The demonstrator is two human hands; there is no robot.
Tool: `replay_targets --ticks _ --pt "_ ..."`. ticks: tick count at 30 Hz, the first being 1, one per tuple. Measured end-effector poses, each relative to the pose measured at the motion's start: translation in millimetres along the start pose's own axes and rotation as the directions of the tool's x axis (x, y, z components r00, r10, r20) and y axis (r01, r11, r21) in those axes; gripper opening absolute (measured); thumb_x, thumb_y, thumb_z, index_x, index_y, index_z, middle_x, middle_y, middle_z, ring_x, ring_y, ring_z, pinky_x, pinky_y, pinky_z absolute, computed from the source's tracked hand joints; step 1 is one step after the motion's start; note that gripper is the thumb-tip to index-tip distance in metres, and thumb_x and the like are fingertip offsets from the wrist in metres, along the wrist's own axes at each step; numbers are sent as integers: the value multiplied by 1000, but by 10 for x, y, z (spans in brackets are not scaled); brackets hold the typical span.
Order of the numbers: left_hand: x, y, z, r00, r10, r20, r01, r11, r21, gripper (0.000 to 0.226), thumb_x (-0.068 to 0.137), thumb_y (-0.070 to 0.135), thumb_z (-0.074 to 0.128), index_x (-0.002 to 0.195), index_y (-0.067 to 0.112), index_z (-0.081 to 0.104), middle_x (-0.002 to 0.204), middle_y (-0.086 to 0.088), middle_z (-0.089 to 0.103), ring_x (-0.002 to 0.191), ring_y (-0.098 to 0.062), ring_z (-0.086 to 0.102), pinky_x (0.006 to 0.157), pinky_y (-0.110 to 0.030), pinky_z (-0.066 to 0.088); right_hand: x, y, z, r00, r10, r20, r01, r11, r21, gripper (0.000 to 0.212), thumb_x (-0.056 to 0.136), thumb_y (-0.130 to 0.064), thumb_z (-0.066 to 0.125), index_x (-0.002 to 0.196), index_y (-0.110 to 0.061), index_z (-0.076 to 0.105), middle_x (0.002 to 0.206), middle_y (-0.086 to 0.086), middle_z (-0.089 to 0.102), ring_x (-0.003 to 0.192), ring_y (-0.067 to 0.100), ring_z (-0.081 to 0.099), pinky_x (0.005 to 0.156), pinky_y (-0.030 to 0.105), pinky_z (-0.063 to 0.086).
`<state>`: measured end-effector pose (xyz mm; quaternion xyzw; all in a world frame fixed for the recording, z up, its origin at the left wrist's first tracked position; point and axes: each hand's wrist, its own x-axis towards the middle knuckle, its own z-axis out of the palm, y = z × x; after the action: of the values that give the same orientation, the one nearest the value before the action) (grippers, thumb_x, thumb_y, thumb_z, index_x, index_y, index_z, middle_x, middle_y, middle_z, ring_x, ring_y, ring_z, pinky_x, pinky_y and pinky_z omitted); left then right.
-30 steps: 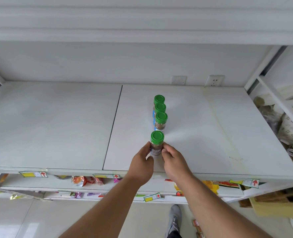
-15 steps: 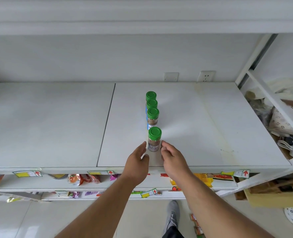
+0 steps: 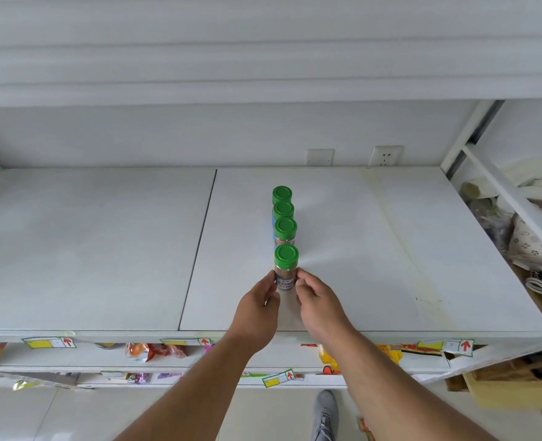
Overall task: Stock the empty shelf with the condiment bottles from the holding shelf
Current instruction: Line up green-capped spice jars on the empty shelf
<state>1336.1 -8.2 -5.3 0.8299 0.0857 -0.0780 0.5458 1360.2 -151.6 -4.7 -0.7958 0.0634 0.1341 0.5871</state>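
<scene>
Several small condiment bottles with green caps stand in a straight front-to-back row on the white shelf (image 3: 374, 249), just right of its centre seam. The front bottle (image 3: 286, 275) has brown contents and a blue-and-white label. My left hand (image 3: 257, 310) touches its left side with curled fingertips, and my right hand (image 3: 322, 307) does the same on its right side, so the bottle is pinched between them while it stands upright on the shelf. The bottles behind (image 3: 285, 229) stand untouched.
The shelf's left half and right side are bare. Two wall sockets (image 3: 386, 155) sit on the back wall. Lower shelves hold snack packets (image 3: 148, 351) and price tags. A cluttered side rack (image 3: 530, 243) and a cardboard box (image 3: 518, 393) are at right.
The front bottle now stands closer to the row. Both hands, slightly apart from it half a second ago, have closed in on its sides. The view has shifted a little.
</scene>
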Motion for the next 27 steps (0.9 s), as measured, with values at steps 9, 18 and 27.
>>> replay_targets --ticks 9,18,27 --pt "183 -9 -15 999 -29 24 29 1000 -3 53 104 11 43 151 34 48 138 19 62 131 7 52 98 1 33 142 -38 10 1000 15 -14 -15 1000 -17 39 110 -26 40 145 -24 57 104 -10 52 97 8 46 91 22 37" --pt "190 51 -12 998 -56 35 57 998 -23 54 106 12 42 154 35 44 143 15 58 135 3 49 100 -3 34 163 -106 -10 1000 8 -22 -8 1000 -13 36 109 -25 41 139 -28 61 100 -16 61 89 2 54 82 19 42" --pt "19 90 -94 992 -126 -33 125 992 -20 59 105 21 51 160 29 32 158 6 44 143 -8 44 106 -17 33 -90 -140 -67 997 76 -12 -76 997 -10 46 108 -34 47 152 -21 47 144 -8 54 133 8 50 110 23 36"
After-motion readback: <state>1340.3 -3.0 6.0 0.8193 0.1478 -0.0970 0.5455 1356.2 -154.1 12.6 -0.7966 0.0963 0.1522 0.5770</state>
